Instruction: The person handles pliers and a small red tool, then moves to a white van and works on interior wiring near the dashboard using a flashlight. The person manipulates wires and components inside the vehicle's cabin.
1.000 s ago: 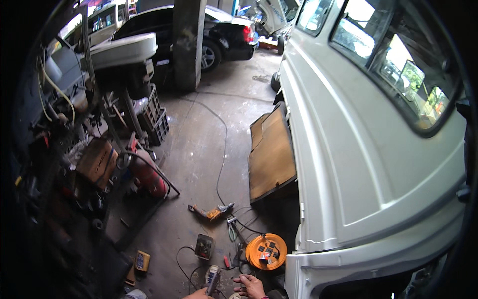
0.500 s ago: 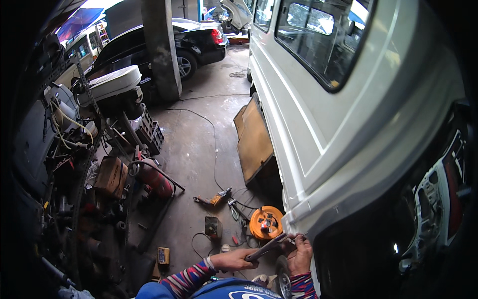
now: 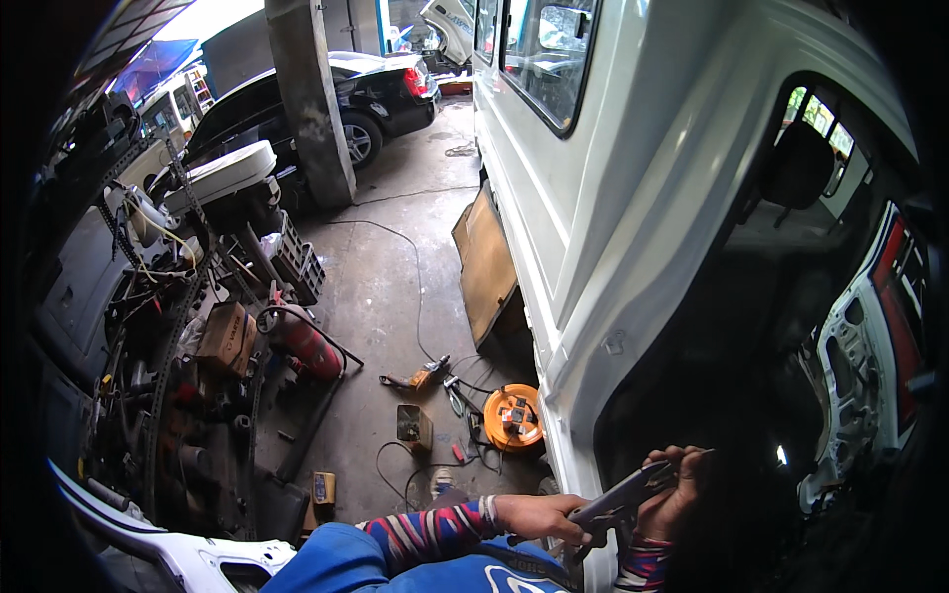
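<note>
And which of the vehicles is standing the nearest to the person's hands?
The white van on the right: its body is close beside the left hand and right hand, while the black car stands far back, behind the pillar.

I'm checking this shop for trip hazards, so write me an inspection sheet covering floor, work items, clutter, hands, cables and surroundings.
Surface: grey floor, with whitish marks.
Work items: grey elongated object, exact kind unclear.
Clutter: orange power tool and open-topped container on the floor; cardboard box and red cylinder farther left.
Hands: left hand closed on the grey elongated object; right hand at its far end, grip unclear.
Cables: dark floor cable leading toward the power tool; looped cable beside the container; orange cable reel.
Surroundings: white vehicle at right; black car behind the concrete pillar.
</note>
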Motion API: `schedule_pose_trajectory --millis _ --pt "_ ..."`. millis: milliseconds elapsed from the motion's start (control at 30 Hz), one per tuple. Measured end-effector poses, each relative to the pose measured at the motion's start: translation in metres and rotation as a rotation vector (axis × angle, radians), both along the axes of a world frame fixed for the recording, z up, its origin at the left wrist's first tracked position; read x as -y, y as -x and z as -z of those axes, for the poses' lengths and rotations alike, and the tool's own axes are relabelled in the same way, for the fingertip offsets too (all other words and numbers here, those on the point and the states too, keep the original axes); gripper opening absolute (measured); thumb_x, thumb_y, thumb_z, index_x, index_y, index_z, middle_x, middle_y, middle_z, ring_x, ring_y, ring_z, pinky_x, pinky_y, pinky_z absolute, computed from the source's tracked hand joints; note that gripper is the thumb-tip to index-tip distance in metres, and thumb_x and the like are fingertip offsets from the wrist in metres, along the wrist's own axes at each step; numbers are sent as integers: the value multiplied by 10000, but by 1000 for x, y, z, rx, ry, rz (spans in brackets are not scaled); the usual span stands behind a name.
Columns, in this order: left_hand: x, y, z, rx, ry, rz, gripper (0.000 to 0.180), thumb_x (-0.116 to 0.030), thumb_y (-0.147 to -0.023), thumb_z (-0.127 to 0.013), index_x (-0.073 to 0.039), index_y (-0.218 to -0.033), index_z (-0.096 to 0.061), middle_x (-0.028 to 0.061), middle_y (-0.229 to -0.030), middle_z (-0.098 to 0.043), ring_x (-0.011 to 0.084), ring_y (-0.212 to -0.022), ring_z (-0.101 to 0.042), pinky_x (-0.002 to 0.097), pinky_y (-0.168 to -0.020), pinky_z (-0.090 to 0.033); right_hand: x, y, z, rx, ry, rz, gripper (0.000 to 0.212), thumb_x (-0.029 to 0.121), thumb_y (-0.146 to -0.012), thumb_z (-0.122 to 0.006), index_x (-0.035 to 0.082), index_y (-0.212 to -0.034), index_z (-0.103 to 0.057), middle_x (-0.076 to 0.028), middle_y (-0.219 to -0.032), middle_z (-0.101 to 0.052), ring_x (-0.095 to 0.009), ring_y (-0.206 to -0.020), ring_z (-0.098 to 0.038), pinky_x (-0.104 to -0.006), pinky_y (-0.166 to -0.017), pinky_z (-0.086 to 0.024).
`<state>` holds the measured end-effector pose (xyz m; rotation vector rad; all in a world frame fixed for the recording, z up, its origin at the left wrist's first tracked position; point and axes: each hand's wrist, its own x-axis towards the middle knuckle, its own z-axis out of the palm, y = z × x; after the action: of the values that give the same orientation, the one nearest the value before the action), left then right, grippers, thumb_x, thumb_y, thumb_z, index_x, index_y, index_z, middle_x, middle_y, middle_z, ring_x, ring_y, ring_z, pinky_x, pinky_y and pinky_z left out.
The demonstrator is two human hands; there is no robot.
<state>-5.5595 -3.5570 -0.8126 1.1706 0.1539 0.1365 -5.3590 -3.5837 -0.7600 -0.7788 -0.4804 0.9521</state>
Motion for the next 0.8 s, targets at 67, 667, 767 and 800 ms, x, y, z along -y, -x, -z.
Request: schedule_pose_trajectory --millis 67,667,767,800 --pt "7 -14 -13 -25 -44 -24 481 -232 -988 -668 18 -1381 -549 56 -1136 -668 125 -1060 -565 294 -942 -463 10 -7 -14 5 -12 75 221 232 -950 -757 108 -1080 -629 -67 -922 -718 -221 -903 -728 -402 -800 -635" --pt "-104 -136 -62 -161 -283 209 440 -322 -997 -665 25 -1266 -629 150 -1079 -713 224 -1010 -638 358 -928 -507 -17 -117 -53 -17 35 265 233 323 -948 -755 111 -1029 -706 -124 -1013 -764 -320 -1017 -747 -357 -753 -628" --pt "-122 -146 -67 -151 -217 246 469 -351 -992 -685 27 -1264 -630 139 -1090 -716 220 -1040 -650 353 -958 -509 -30 -119 -64 11 68 343 223 319 -952 -750 113 -1024 -708 -121 -998 -768 -324 -1003 -753 -344 -740 -620" --pt "-129 -149 -70 -169 -213 263 476 -357 -991 -689 27 -1266 -628 135 -1090 -716 219 -1046 -653 353 -965 -510 -34 -119 -67 21 74 374 212 319 -959 -741 116 -1014 -714 -115 -964 -769 -330 -989 -758 -335 -736 -616"
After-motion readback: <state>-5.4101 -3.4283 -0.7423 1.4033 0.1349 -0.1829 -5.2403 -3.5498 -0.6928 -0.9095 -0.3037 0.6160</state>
